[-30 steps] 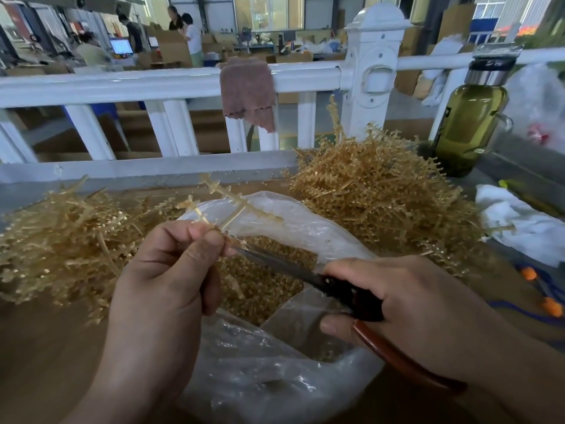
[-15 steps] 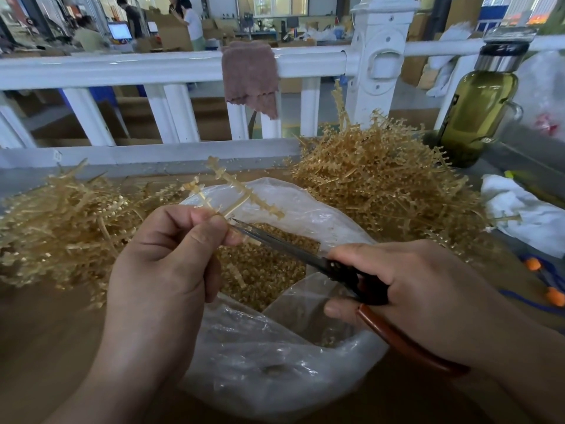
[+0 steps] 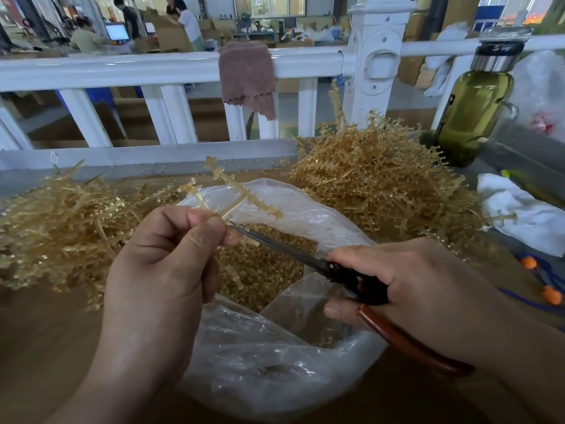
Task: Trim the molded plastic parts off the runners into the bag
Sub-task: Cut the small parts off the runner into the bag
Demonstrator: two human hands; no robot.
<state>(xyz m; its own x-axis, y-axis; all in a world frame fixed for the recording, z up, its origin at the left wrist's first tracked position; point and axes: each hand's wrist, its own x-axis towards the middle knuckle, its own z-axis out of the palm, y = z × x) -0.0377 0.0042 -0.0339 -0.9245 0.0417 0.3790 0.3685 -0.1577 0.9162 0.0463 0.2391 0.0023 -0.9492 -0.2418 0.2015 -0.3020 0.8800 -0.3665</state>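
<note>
Runner (image 3: 235, 191) pinched in left hand (image 3: 159, 270) (scissors (image 3: 293, 254) right).

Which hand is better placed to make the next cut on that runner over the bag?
Right. The right hand grips the scissors, whose tips sit at the runner; the left hand only pinches it above the open bag.

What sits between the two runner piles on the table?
Head view: the open plastic bag of trimmed parts; above it the runner in the left hand and the scissors.
</note>
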